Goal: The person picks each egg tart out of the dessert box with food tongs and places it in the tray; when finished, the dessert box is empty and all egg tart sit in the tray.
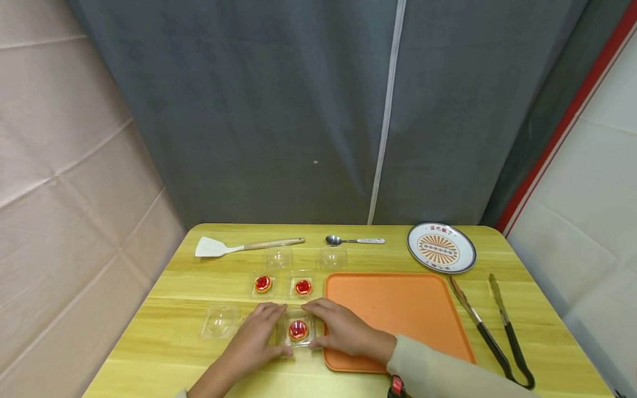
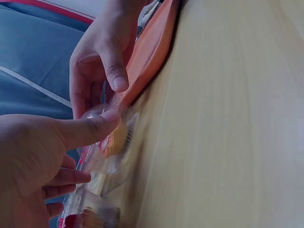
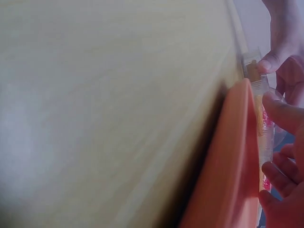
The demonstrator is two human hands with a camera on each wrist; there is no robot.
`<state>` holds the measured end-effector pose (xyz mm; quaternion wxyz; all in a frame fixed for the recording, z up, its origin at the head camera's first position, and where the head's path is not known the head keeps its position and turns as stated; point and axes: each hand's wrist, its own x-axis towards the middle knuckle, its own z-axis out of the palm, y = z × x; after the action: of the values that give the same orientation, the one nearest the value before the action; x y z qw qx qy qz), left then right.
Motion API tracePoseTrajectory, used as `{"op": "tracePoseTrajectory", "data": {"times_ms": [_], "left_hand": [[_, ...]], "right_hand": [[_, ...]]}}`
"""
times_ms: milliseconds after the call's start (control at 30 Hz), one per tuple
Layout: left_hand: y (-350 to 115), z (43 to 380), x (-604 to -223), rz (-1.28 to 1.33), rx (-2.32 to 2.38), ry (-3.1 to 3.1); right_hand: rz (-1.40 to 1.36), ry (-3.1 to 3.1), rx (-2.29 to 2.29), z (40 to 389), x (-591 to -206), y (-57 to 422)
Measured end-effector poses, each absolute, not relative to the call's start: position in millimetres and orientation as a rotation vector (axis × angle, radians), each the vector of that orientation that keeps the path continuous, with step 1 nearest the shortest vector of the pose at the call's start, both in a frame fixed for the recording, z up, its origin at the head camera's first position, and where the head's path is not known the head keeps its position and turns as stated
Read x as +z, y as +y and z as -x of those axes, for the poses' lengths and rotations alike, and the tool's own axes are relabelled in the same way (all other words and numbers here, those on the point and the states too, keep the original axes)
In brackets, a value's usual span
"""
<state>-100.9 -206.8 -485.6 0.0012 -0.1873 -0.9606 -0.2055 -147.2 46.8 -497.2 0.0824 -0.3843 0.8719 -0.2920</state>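
Clear plastic domed lid (image 1: 297, 316) over a round red-topped tart (image 1: 298, 331), at the near centre, is held by opposite edges between left hand (image 1: 255, 335) and right hand (image 1: 343, 327), apparently being fitted, which next calls for even downward pressure.

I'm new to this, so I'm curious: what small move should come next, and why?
Perhaps press the rim of the clear box shut: its domed lid covers the red-topped tart, and the left hand and right hand flank it. Whether it's latched, I cannot tell.
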Motion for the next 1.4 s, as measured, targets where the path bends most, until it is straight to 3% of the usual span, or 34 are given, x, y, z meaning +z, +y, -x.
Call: {"op": "tracePoseTrajectory", "data": {"times_ms": [600, 1400], "left_hand": [[-212.8, 101.2, -502.8, 0.523, -0.827, -2.976], [-210.2, 97.1, -508.2, 0.564, -0.72, -2.913]], "right_hand": [[1.091, 2.562, -0.977, 146.4, -502.5, 47.6], [1.064, 2.479, -0.998, 150.3, -504.3, 51.6]]}}
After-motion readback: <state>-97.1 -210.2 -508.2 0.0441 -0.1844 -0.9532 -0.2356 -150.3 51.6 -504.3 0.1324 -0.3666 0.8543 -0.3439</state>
